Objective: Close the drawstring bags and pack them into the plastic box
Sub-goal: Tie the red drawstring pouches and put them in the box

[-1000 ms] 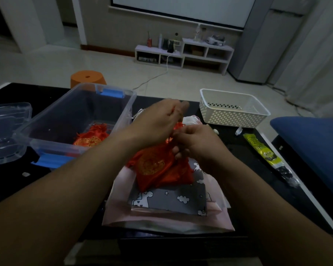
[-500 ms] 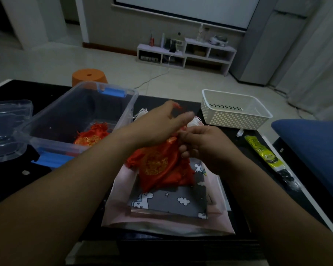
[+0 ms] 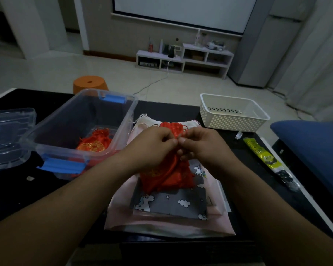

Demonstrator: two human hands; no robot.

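Hands: two. The left hand point(image 3: 152, 143) and right hand point(image 3: 202, 144) meet knuckle to knuckle above the middle of the black surface point(image 3: 18, 198).
Fingers: both hands' fingers are curled, thumb and forefinger tips pressed together. They pinch the gathered neck of a red satin drawstring bag with gold embroidery point(image 3: 167, 175); cord or cloth, I cannot tell.
Red bags: two. The pinched one lies on the stack, and a second red embroidered bag point(image 3: 93, 143) lies inside the box.
Stack: one grey unicorn-print flat bag point(image 3: 173, 204) on pink flat bags point(image 3: 119, 217); their number is unclear.
Box: one clear plastic box point(image 3: 123, 120) with two blue latches, just left of the stack.
Lid: one clear plastic lid point(image 3: 10, 135), left of the box.
Basket: one white perforated basket point(image 3: 232, 120), far right.
Packet: one yellow-green plastic packet point(image 3: 257, 150), near the basket.
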